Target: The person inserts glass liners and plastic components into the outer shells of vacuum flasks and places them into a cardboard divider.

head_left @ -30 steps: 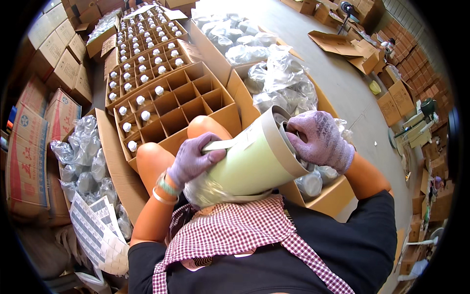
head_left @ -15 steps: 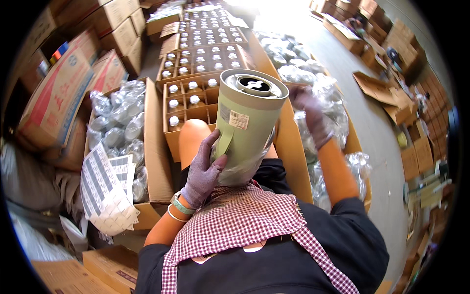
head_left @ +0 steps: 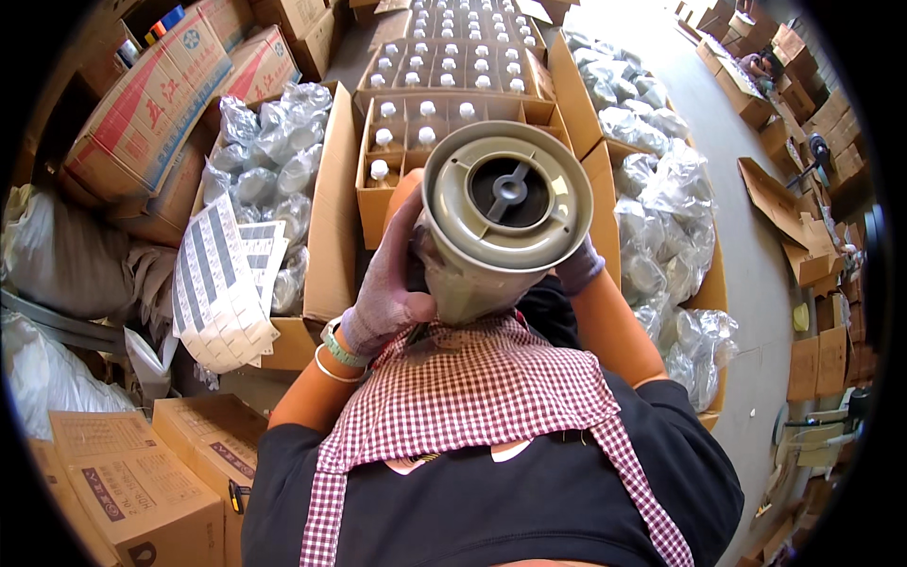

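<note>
A pale green cylindrical blender base [head_left: 499,238] stands tilted in front of my apron, its round end toward me. That end shows a recessed dark centre with a grey winged coupling. Clear plastic wrap appears around its lower part. My left hand [head_left: 380,298], in a greyish-purple glove, is closed around its left side, thumb toward me. On the opposite side my gloved right hand [head_left: 580,268] is against the base, its fingers mostly hidden behind it. Just beyond is a divided carton [head_left: 367,206] with several white-topped items in its compartments.
Open cartons of plastic-wrapped items flank me on the left [head_left: 326,246] and right [head_left: 718,364]. Label sheets [head_left: 222,293] hang over the left carton. A yellow-and-black cutter [head_left: 236,496] lies on a closed box [head_left: 151,491]. More divided cartons [head_left: 453,76] line up ahead.
My right hand has come in from the right carton to the base's right side. The base has tipped so its round end faces me more. My view has shifted too.
</note>
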`<state>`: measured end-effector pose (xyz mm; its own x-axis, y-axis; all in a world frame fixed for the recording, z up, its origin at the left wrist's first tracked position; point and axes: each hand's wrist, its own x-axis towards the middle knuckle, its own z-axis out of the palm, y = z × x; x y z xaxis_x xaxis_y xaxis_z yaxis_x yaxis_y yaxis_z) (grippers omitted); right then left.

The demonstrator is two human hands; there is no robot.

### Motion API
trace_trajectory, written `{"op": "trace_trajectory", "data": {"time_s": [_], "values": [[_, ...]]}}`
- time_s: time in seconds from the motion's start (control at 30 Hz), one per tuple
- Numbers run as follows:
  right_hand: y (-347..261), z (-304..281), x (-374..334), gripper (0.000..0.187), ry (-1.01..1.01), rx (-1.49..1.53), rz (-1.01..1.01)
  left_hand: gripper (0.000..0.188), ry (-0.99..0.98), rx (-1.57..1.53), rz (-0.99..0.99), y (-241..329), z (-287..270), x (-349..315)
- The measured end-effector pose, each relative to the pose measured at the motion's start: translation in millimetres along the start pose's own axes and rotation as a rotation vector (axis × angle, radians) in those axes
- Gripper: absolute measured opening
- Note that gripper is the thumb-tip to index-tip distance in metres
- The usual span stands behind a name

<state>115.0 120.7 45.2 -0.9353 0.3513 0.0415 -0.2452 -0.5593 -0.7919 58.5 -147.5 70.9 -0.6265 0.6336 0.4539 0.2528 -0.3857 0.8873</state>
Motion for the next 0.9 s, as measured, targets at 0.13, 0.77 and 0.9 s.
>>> {"op": "trace_trajectory", "data": {"time_s": [0.13, 0.77, 0.9], "values": [[4.2, 23.4, -3.6, 0.028, 0.091, 0.029, -0.087, 0.118, 0.123, 0.375, 0.127, -4.7, 9.8, 18.0], [-43.3, -13.3, -0.4, 0.026, -0.121, 0.074, -0.179, 0.081, 0.022, -0.035, -0.174, 47.3, -40.0, 33.4], [-119.8, 54.5, -22.1, 0.038, -0.449, 0.116, -0.426, 0.084, 0.282, -0.115, 0.148, 107.6, -9.1, 53.1]]}}
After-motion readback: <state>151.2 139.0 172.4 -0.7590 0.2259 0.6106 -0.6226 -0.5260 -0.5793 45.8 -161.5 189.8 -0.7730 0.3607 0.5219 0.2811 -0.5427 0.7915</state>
